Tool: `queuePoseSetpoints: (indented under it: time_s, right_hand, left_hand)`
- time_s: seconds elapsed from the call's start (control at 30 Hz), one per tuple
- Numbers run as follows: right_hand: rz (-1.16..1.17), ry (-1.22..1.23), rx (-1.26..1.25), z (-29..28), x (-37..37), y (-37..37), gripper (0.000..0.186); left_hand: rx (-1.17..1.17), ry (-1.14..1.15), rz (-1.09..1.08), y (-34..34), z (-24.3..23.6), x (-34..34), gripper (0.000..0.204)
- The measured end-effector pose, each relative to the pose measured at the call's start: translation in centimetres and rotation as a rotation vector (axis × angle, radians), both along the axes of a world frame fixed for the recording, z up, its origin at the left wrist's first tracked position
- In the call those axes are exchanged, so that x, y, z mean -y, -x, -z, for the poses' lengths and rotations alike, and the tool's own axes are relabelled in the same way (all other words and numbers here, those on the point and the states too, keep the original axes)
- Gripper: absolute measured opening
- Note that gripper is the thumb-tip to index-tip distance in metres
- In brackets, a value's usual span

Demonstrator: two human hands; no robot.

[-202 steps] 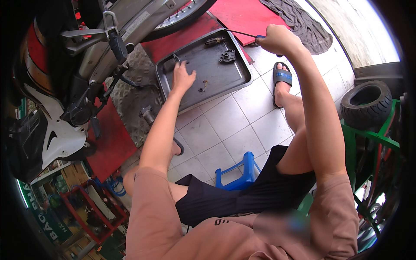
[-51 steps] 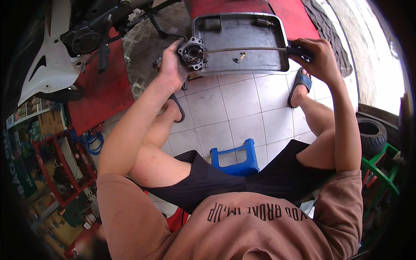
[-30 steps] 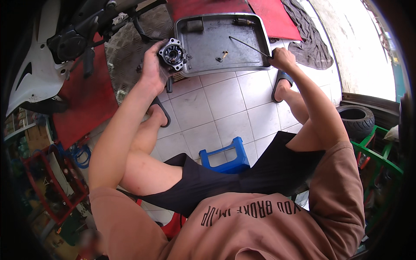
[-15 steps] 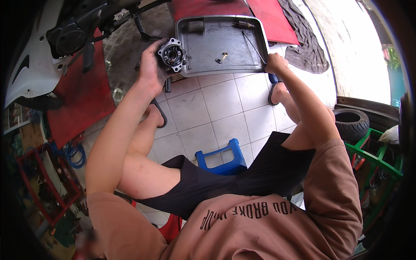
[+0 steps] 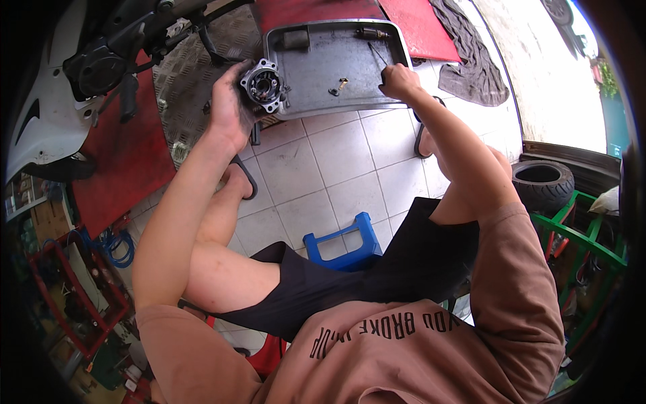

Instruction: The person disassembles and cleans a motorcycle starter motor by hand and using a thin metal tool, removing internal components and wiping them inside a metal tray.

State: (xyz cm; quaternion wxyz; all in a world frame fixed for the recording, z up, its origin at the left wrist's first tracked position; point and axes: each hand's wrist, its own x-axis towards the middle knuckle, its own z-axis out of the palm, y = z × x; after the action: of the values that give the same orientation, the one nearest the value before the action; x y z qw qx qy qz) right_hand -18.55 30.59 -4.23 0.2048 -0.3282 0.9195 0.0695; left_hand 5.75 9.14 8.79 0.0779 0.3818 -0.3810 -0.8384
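Observation:
My left hand (image 5: 227,101) is closed around a round metal housing (image 5: 262,86) with bolt lugs about its rim; its open face is turned up toward me. The housing is at the left edge of a grey metal tray (image 5: 316,108). Over the tray's right side, my right hand (image 5: 401,83) is closed on a screwdriver (image 5: 378,54). Its thin shaft points away to the far left, and the fingers hide its handle. A small brass-coloured piece (image 5: 343,83) and a small dark piece (image 5: 333,91) lie in the tray.
Farther back in the tray are a grey cylinder (image 5: 295,40) and a dark cylindrical part (image 5: 372,33). A motorcycle (image 5: 101,67) stands at the left. A dark cloth (image 5: 474,81) lies right of the tray, a tyre (image 5: 542,180) farther right. A blue stool (image 5: 367,246) is between my legs.
My right hand has moved left and away from me with the screwdriver, from the tray's right corner to over the tray. My left hand still holds the housing.

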Motion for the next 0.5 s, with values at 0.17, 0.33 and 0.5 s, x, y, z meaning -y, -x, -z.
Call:
queuePoseSetpoints:
  time_s: [0.17, 0.33, 0.5]
  right_hand:
    - [-0.063, 0.035, 0.092, 2.4, 3.3, -2.2, 0.028]
    - [-0.06, 0.115, -0.009, 4.0, 5.0, -3.0, 0.02]
    - [-0.158, 0.118, -0.071, 4.8, 6.0, -3.4, 0.018]
  left_hand:
    - [-0.01, -0.021, 0.034, 0.4, -0.8, -0.1, 0.038]
    - [-0.039, -0.064, 0.085, -0.2, -1.0, 0.2, 0.039]
    - [-0.068, -0.177, 0.076, -1.7, -0.5, 1.2, 0.042]
